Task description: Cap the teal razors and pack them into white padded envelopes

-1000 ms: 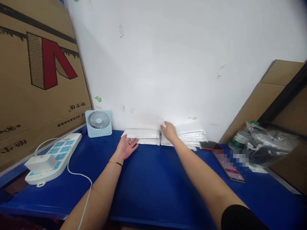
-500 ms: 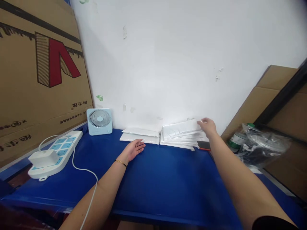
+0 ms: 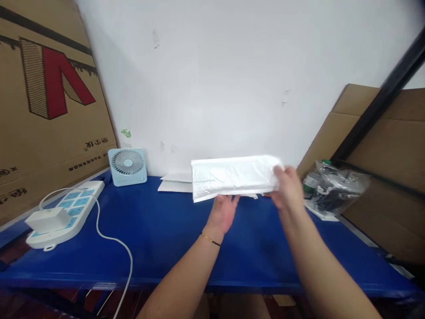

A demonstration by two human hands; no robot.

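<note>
My right hand [image 3: 286,186] grips the right end of a white padded envelope [image 3: 232,176] and holds it up flat above the blue table [image 3: 172,239]. My left hand [image 3: 223,212] reaches up beneath the envelope's lower edge, its fingertips hidden behind it, so I cannot say whether it grips. A gold bracelet sits on the left wrist. A small pile of white envelopes [image 3: 174,182] lies by the wall to the left of the raised one. The larger pile is mostly hidden behind the raised envelope.
A light-blue desk fan [image 3: 128,165] stands by the wall. A white power strip [image 3: 61,213] with a charger and white cable lies at the left. A clear plastic bag [image 3: 337,188] with dark contents sits at the right. Cardboard boxes [image 3: 46,106] lean on both sides.
My right hand has lifted one envelope off the right pile and brought it toward me. My left hand has left the table and moved right, up under the envelope.
</note>
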